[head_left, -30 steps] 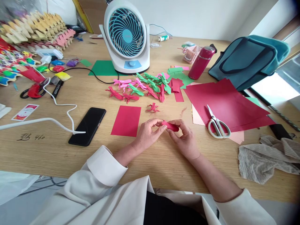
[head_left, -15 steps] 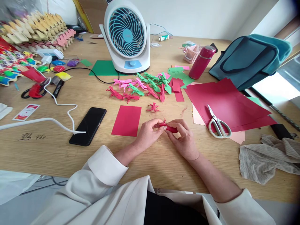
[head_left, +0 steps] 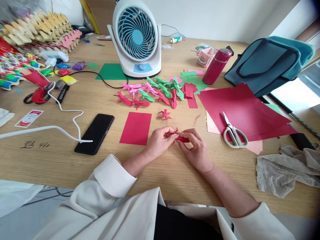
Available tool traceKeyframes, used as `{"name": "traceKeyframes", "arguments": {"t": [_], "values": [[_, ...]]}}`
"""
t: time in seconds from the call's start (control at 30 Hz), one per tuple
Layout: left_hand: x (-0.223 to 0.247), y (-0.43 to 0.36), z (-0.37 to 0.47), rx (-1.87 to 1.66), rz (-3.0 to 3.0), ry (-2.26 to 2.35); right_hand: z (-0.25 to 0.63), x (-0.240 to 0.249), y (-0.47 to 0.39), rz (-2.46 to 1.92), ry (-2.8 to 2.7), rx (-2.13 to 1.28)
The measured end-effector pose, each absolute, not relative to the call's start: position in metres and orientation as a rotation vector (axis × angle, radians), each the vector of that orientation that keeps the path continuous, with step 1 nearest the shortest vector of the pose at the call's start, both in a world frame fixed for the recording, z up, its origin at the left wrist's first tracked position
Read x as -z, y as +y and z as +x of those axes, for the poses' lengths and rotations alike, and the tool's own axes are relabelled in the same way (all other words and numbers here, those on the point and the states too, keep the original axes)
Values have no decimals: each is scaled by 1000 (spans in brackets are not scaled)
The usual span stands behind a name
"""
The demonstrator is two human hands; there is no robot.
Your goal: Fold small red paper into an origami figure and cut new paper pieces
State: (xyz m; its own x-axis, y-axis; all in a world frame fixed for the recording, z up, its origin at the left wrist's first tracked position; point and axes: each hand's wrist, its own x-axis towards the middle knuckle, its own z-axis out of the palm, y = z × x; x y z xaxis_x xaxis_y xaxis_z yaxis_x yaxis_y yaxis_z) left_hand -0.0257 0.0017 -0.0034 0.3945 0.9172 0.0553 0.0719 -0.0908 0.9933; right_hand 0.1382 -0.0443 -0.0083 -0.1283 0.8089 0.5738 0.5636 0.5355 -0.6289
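Pale wall [head_left: 212, 20] rises behind a wood-grained table [head_left: 62, 170], where I see a white-and-blue fan [head_left: 137, 36] with a green sheet [head_left: 108, 71] partly under its base. At the near edge is a person in a cream jacket [head_left: 110, 206], both forearms over the wood. The left hand [head_left: 160, 143] and right hand [head_left: 199, 151] meet around a small folded piece of red paper [head_left: 184, 138], each clamped on it between thumb and fingers, one at either end. A thin twisted bit pokes up past the left fingertips; whether the paper touches the wood, I cannot tell from here.

Just beyond the hands lies a single red paper figure [head_left: 164, 114], and past that a heap of pink, green and red paper figures [head_left: 163, 89]. To the left of the hands sits a flat red rectangle of paper [head_left: 136, 128], then a black smartphone [head_left: 96, 133] with a white cable [head_left: 42, 128] reaching onto it. Over on the right, scissors [head_left: 229, 126] rest on large red sheets [head_left: 257, 116], near a crumpled grey cloth [head_left: 275, 173].
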Motion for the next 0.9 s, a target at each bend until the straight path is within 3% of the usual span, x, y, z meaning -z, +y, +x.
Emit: {"name": "traceKeyframes", "arguments": {"t": [0.9], "values": [[3, 2, -23, -912, 1461, 914, 137, 7, -46, -1133, -1820, -283]]}}
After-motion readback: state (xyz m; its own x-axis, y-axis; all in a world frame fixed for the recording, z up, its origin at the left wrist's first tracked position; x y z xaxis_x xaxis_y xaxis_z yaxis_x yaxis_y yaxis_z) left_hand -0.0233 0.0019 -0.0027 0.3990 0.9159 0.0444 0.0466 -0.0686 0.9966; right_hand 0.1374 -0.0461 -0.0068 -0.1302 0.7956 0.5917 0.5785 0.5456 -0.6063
